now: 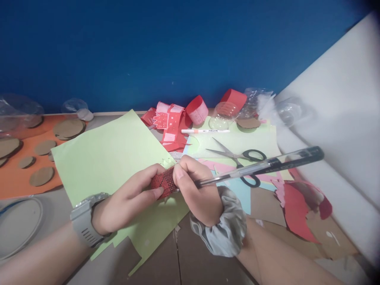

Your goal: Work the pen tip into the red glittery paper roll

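A small red piece with a dark dotted pattern [164,183] is pinched between my two hands. My left hand [133,198] holds its left end, thumb in front. My right hand [197,190] grips its right end with thumb and forefinger. A pen [258,168] with a black end also sits in my right hand and points up to the right. Its other end is hidden by my fingers. Green paper [109,154] lies beneath and behind my left hand, its lower part cut unevenly.
Black-handled scissors [237,156] lie open beside my right hand, near a white marker [204,131]. Red paper pieces [173,126] and clear plastic cups [225,113] stand by the blue wall [178,51]. Cardboard discs [69,128] rest on orange paper [14,182] at left.
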`<action>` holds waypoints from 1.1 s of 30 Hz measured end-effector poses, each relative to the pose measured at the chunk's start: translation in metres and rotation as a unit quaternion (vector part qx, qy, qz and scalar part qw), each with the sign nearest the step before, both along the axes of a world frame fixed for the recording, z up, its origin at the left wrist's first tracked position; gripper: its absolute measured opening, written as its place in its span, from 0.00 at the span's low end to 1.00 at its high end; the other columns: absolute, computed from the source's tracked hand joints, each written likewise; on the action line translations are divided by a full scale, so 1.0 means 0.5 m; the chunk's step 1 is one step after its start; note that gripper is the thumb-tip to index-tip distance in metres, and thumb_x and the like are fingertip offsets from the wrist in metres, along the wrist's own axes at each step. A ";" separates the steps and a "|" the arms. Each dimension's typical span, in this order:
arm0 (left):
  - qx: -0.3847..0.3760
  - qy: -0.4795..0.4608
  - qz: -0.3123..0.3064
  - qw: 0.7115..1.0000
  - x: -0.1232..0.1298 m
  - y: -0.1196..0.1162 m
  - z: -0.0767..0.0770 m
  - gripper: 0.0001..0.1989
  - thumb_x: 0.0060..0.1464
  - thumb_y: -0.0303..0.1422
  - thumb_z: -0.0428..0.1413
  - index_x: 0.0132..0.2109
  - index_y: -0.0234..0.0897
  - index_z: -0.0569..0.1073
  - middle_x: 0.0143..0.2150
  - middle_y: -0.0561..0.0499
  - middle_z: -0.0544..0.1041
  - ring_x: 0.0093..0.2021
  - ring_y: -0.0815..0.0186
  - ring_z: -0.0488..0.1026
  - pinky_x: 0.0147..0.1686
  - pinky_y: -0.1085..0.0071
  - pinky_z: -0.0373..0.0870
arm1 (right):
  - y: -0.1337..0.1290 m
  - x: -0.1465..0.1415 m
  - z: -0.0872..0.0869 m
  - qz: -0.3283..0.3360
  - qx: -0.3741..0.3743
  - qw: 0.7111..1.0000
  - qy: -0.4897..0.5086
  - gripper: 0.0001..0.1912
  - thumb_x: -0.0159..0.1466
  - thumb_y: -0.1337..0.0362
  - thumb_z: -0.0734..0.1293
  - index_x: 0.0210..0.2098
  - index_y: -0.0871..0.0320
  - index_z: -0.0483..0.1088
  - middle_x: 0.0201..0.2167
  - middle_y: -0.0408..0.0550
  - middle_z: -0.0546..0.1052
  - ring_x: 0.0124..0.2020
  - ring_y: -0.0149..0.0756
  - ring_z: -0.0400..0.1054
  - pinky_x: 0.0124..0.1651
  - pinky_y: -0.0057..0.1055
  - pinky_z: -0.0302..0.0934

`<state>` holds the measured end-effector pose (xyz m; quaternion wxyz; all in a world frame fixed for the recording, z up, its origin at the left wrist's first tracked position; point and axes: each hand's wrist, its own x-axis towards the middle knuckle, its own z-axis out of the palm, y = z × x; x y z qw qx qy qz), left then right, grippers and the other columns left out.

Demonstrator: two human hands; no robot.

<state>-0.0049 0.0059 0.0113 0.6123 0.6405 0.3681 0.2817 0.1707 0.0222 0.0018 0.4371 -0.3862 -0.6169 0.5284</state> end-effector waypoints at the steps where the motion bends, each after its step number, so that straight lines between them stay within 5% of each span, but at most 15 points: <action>1: 0.000 0.000 0.001 1.000 0.000 0.000 0.000 0.06 0.64 0.25 0.44 0.39 0.38 0.63 0.34 0.56 0.62 0.34 0.68 0.58 0.34 0.72 0.57 | 0.000 0.000 0.000 -0.001 -0.001 1.000 0.000 0.17 0.65 0.67 0.58 0.22 0.55 0.50 0.19 0.36 0.51 0.22 0.27 0.47 0.25 0.28 0.45; 33: -0.013 0.011 -0.001 1.000 -0.001 0.000 -0.001 0.05 0.64 0.26 0.44 0.40 0.36 0.62 0.33 0.54 0.63 0.33 0.67 0.59 0.34 0.70 0.59 | -0.001 0.005 -0.006 0.015 0.017 1.000 -0.001 0.15 0.67 0.67 0.57 0.23 0.56 0.54 0.21 0.37 0.54 0.23 0.27 0.49 0.27 0.28 0.47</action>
